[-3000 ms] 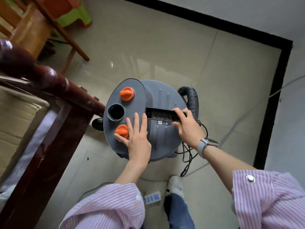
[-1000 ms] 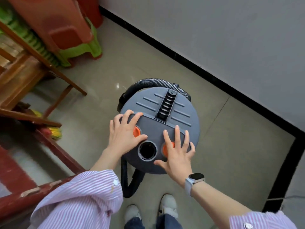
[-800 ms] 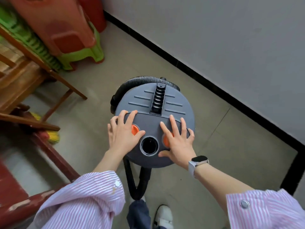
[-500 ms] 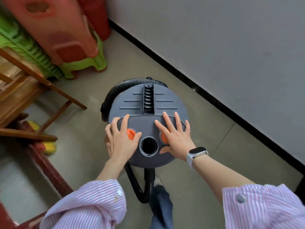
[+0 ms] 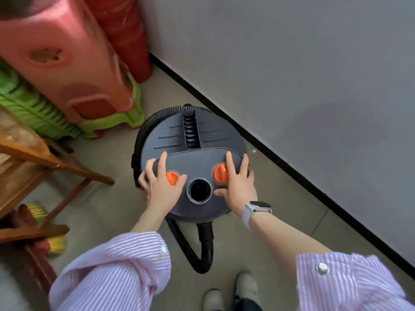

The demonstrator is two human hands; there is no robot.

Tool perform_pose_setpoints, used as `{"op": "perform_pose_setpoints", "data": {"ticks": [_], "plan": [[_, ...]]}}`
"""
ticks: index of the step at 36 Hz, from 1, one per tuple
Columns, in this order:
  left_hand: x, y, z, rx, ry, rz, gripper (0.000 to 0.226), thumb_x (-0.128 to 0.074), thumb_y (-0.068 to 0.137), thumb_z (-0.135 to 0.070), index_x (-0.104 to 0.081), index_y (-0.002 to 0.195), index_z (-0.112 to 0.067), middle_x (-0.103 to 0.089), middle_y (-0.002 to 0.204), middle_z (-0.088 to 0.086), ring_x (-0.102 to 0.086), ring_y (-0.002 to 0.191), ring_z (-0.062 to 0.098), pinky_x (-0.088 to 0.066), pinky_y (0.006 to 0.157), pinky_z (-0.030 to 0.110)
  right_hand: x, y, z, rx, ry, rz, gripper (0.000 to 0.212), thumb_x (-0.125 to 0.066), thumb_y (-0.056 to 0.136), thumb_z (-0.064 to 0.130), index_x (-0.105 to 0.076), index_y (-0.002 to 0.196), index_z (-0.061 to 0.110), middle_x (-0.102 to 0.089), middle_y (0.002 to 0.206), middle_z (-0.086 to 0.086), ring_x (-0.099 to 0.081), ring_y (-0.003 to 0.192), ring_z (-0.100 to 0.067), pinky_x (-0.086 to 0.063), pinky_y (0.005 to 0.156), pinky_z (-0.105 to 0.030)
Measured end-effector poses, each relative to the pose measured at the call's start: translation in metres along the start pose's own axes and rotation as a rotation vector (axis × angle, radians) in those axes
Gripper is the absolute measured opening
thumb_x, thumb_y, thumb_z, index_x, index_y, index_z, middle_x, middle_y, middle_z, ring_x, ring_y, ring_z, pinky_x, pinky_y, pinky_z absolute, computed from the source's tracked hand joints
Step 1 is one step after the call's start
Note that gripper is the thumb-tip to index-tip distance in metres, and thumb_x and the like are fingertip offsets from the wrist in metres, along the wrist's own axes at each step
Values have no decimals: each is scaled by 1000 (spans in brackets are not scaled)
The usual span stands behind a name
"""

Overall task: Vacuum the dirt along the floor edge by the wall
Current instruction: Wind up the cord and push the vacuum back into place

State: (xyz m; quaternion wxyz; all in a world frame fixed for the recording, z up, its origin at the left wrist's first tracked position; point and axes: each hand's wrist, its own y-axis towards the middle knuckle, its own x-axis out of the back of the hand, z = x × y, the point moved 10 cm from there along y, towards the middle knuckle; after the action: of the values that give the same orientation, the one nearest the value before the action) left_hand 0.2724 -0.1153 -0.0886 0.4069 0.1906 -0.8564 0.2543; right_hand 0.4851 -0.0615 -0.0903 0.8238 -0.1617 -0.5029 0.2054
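Both hands, left hand (image 5: 160, 187) and right hand (image 5: 239, 187), press flat, fingers (image 5: 229, 162) spread, on the vacuum (image 5: 193, 144), likely steering it beside the wall (image 5: 303, 75).

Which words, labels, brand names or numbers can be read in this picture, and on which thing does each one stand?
None can be read.
Vacuum cleaner lid: only moulded ribs and two orange knobs, no print visible.
Black hose: a small pale mark, too small to read.
Smartwatch: its screen shows nothing legible.
Stacked plastic stools: no lettering visible.
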Motion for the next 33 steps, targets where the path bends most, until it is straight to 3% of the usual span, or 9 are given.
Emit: {"op": "perform_pose_setpoints", "data": {"ticks": [7,17,26,33], "plan": [[27,64,-2,54,48,-53,74,-63,81,-46,-21,142,-40,-15,145,-5,-17,127,29,-32,98,47,4,58,43,95,10,65,103,-68,87,22,13,147,43,30,154,0,-4,141,-47,-39,102,-49],[49,83,15,221,-33,-288,73,-69,79,-37,-33,141,-30,-25,142,2,-30,122,34,-28,100,44,10,123,101,311,-108,230,100,-66,87,17,9,148,43,28,155,2,-3,141,-46,-35,105,-51],[79,109,33,329,-23,-329,71,-64,83,-36,-29,145,-32,-22,148,4,-25,128,36,-28,103,46,-5,153,153,398,-144,278,97,-65,88,19,7,147,45,29,154,3,0,140,-49,-34,108,-53],[101,143,46,363,41,-273,64,-56,87,-39,-26,142,-41,-18,148,-2,-20,128,36,-33,99,45,-8,178,195,505,-193,303,91,-62,91,16,2,148,47,25,156,3,-2,140,-50,-43,98,-54]]}}
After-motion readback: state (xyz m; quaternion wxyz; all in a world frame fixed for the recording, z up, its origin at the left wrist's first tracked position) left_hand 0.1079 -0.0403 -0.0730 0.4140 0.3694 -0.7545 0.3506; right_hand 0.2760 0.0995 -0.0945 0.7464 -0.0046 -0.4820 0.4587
